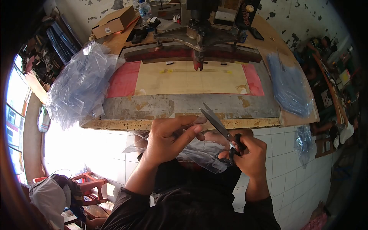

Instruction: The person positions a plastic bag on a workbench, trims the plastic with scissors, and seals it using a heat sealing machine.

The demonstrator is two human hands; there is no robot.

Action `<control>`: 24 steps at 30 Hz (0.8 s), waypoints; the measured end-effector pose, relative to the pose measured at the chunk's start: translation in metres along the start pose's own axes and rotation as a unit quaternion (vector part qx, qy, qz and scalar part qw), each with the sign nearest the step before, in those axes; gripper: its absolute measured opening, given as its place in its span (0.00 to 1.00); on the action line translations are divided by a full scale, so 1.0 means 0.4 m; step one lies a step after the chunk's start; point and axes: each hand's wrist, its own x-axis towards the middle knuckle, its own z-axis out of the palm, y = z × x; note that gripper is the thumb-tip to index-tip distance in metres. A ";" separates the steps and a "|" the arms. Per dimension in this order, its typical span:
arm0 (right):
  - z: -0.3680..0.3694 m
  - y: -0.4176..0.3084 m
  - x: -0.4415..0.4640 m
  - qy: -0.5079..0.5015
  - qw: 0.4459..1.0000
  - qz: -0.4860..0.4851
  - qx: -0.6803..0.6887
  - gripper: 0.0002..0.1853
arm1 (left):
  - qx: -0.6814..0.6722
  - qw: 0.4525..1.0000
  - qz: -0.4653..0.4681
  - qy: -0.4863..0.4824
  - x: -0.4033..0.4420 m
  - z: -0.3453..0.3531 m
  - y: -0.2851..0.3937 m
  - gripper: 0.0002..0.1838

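In my right hand (251, 156) is a pair of scissors (219, 124) with black handles, my fingers through the loops. The blades point up and to the left, slightly parted. Just left of them, my left hand (163, 140) has its thumb and fingers closed in a pinch on thin clear plastic, whose edges are hard to make out. More clear plastic film (207, 160) lies over my lap, below both hands. Both hands are in front of the worktable's near edge (180, 124).
A press (199, 36) stands over a cream board (172, 82) with pink ends. Piles of clear plastic lie at left (82, 82) and right (289, 86). A cardboard box (114, 22) and water bottle (145, 9) stand behind. Another person (51, 199) is at lower left, near a red stool (94, 188).
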 end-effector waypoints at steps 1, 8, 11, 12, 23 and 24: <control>0.000 -0.002 0.001 -0.001 1.000 0.003 0.000 0.24 | 0.000 1.000 0.000 0.000 -0.001 0.001 -0.003 0.11; 0.006 0.013 -0.001 -0.005 1.000 -0.017 0.011 0.18 | -0.001 1.000 0.024 0.003 0.001 0.001 -0.009 0.11; 0.006 0.011 -0.001 -0.007 1.000 -0.009 0.025 0.17 | -0.001 1.000 0.022 0.004 0.001 0.002 -0.011 0.11; 0.006 0.012 -0.001 -0.007 1.000 -0.009 0.025 0.17 | -0.007 1.000 0.021 0.005 0.000 0.003 -0.013 0.11; 0.016 0.019 -0.005 0.007 1.000 0.000 0.018 0.23 | -0.009 1.000 0.019 0.008 -0.001 0.006 -0.015 0.11; 0.014 0.016 -0.001 0.007 1.000 0.000 0.018 0.23 | -0.013 1.000 0.017 0.009 -0.001 0.007 -0.016 0.10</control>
